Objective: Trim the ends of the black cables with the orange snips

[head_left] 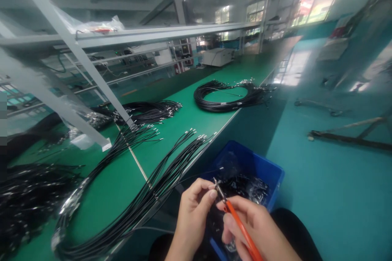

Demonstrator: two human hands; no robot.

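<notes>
Low in the middle, my left hand (193,212) is closed, thumb and forefinger pinched on something small that I cannot make out. In my right hand (249,220) are orange-handled pliers (237,222), fingers wrapped round the grips. Their slim metal jaws point up and left, beside my left fingertips. A thin black cable with a metal tip (221,168) shows just past my left hand. To the left, a bundle of black cables (128,220) with metal ends curves along the bench edge. A greyish cable (150,228) runs from it toward my left wrist, where it is hidden.
Below my hands stands a blue bin (269,165) with small black parts and clear plastic. More coiled cables (214,106) lie on the green bench (180,124). Slanted grey posts (101,94) carry a shelf (147,36). A metal stand's leg (346,138) is on the floor at right.
</notes>
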